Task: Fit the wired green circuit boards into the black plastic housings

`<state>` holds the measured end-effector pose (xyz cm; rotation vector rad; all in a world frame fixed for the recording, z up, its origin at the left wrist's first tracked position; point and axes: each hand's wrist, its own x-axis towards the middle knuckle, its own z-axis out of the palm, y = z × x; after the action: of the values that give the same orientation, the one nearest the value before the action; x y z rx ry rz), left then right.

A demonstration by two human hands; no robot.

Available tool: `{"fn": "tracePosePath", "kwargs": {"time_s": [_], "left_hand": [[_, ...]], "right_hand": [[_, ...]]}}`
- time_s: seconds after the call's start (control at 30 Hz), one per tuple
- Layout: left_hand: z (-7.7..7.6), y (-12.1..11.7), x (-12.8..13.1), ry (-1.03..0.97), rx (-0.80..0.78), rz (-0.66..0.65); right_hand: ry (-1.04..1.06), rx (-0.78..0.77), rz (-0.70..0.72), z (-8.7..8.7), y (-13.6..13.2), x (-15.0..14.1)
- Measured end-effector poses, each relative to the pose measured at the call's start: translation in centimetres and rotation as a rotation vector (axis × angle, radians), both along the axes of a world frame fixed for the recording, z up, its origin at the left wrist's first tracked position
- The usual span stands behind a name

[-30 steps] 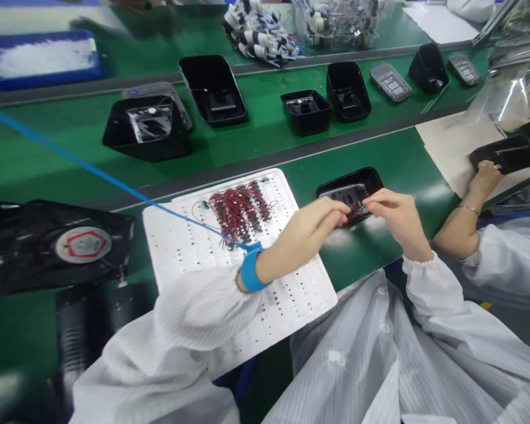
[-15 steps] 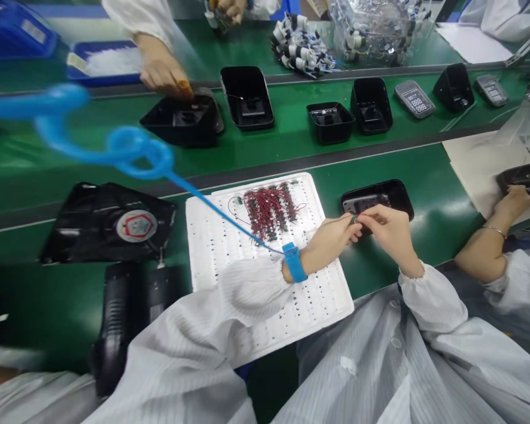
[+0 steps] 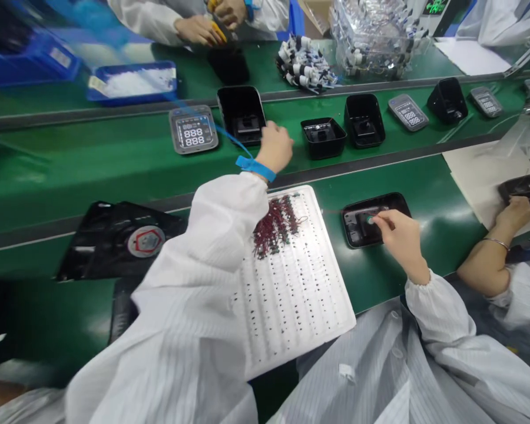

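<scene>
My right hand [image 3: 400, 238] pinches a small green round part [image 3: 370, 219] between thumb and fingertips. It holds the part over a shallow black plastic housing [image 3: 352, 237] lying on the green table. My left hand [image 3: 275, 147], with a blue wrist strap [image 3: 257, 167], reaches over the far strip of the bench. Its fingers are at the right edge of an upright black housing [image 3: 239, 106]; they are mostly hidden, so I cannot tell whether they grip it. Below my left forearm is a white foam tray [image 3: 304, 306] with a bundle of dark red wires [image 3: 276, 227], partly covered by my sleeve.
Along the far strip stand a display panel [image 3: 194, 129], black housings [image 3: 323, 138] and another display panel [image 3: 408, 112]. A black bag [image 3: 110, 241] lies at left. Across the bench are a co-worker's hands [image 3: 205, 29] and a blue tray [image 3: 132, 82]. Another person's hand [image 3: 514, 213] is at right.
My left hand has left my right hand and moved up and left to the far housing. My right hand stays over the near housing. The co-worker's hand has withdrawn, a black housing with it.
</scene>
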<state>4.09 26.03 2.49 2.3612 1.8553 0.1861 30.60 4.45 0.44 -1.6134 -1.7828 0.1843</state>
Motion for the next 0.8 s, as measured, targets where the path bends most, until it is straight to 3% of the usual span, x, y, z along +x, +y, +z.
{"fn": "tracePosePath", "kwargs": {"time_s": [0.1, 0.17, 0.23, 0.33, 0.43, 0.53, 0.67, 0.73, 0.8], "left_hand": [[-1.4, 3.3, -1.7, 0.018, -0.013, 0.296], [-2.3, 4.1, -2.5, 0.020, -0.025, 0.389], [-2.6, 4.1, -3.2, 0.026, -0.038, 0.411], [-1.0, 2.5, -4.3, 0.054, -0.021, 0.327], [1.4, -1.9, -5.1, 0.071, 0.058, 0.228], [2.3, -9.4, -5.2, 0.092, 0.096, 0.144], [1.1, -20.0, -3.2, 0.140, 0.350, -0.102], [0.0, -23.6, -1.6, 0.157, 0.408, -0.221], [-0.9, -25.5, -0.5, 0.180, 0.432, -0.334]], "right_hand": [[-0.015, -0.026, 0.014, -0.5, -0.6, 0.2], [-0.023, -0.028, 0.025, -0.8, -0.7, 0.2], [-0.037, -0.020, 0.043, -1.0, -0.6, 0.2], [-0.068, -0.024, 0.041, -1.3, 0.1, 0.6], [-0.114, -0.060, -0.025, -1.6, 1.1, 1.2], [-0.181, -0.101, -0.095, -1.7, 1.9, 1.7], [-0.223, -0.173, -0.161, -1.6, 3.0, 2.6], [-0.225, -0.205, -0.193, -1.5, 3.6, 3.5], [-0.223, -0.222, -0.218, -1.4, 4.3, 4.5]]}}
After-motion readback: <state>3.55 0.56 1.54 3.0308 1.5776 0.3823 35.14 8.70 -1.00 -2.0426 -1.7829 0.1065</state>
